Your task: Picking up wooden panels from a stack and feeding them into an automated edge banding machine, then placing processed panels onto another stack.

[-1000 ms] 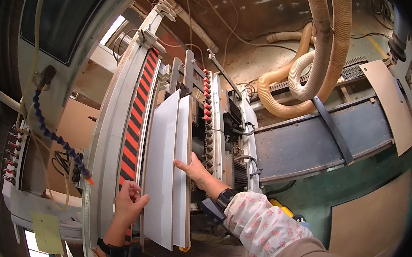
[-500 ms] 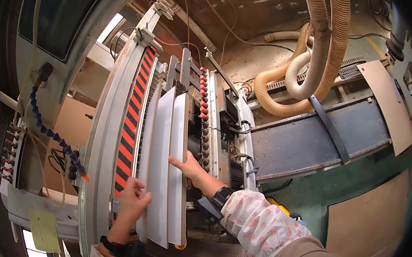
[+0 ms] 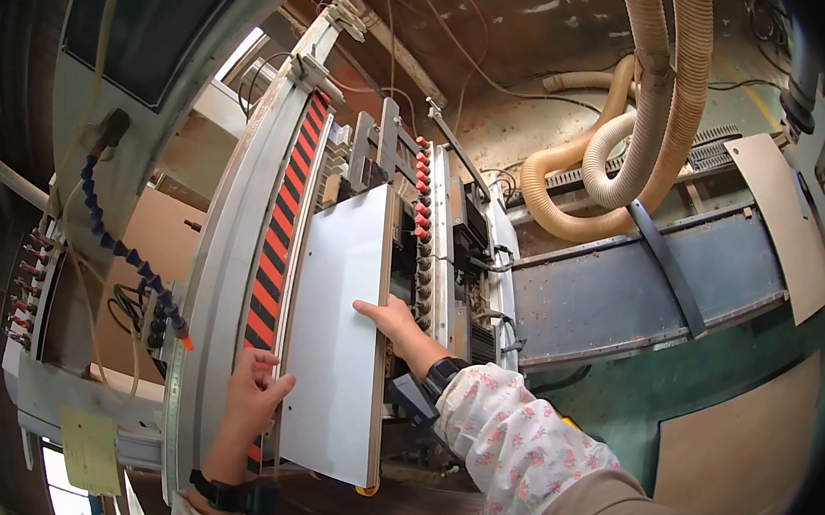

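A flat white panel point(image 3: 334, 350) with small holes near its left edge lies lengthwise on the machine bed, and its brown layered right edge looks more than one board thick. My right hand point(image 3: 392, 322) grips that edge: the thumb rests on the white face and the other fingers are out of sight beyond the edge. Beside the panel's left edge is my left hand point(image 3: 259, 382), fingers loosely bent and thumb apart, holding nothing. It hovers by the lower end of the red-and-black striped strip point(image 3: 279, 233).
A row of red-capped fittings point(image 3: 421, 193) runs along the panel's right. A blue jointed hose point(image 3: 117, 247) with an orange tip hangs at left. Ribbed ducts point(image 3: 684, 115) hang at upper right above a dark conveyor-like bed point(image 3: 599, 302). Brown boards point(image 3: 737, 422) stand at right.
The white panels, fanned apart before, now lie together as one stack with a single white face showing. My left hand has come away from the panels' left side; my right hand stays at the right edge.
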{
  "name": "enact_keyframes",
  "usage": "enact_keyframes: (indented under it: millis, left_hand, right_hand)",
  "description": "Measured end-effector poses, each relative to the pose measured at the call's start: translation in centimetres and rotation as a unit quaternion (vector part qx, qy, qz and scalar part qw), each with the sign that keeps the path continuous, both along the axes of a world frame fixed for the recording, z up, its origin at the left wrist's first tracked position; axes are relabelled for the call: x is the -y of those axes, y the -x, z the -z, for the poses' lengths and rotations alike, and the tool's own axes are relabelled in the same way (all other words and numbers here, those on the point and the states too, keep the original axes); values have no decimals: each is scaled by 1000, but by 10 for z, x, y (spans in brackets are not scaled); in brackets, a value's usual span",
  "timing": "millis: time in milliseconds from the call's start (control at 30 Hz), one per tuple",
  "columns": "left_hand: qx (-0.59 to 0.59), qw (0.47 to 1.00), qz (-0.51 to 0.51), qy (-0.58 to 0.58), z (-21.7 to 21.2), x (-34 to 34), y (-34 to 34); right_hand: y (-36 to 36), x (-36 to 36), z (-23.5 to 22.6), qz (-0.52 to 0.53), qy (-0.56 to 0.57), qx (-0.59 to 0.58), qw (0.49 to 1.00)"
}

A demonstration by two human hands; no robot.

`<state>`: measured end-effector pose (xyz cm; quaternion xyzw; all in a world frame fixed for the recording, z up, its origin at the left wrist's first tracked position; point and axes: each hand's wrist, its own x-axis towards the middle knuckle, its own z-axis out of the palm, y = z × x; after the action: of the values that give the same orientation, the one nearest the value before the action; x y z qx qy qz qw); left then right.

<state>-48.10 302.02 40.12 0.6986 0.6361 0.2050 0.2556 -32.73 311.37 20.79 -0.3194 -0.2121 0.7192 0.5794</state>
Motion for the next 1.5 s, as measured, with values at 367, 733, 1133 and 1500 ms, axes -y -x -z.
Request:
enact_keyframes:
  millis: [367, 733, 1133, 1500]
  left_hand:
    - [-96, 992, 60, -47, 24, -2, 9]
    - [-225, 959, 149, -92, 57, 24, -1]
    - [-265, 941, 201, -68, 137, 47, -24]
    - [-286, 942, 171, -43, 143, 31, -24]
  right_hand:
    - [-48, 90, 21, 96, -17, -54, 994]
    - [-203, 236, 54, 204, 3, -49, 978]
    - [-238, 262, 1, 275, -54, -60, 958]
    - [-245, 278, 9, 276, -12, -71, 959]
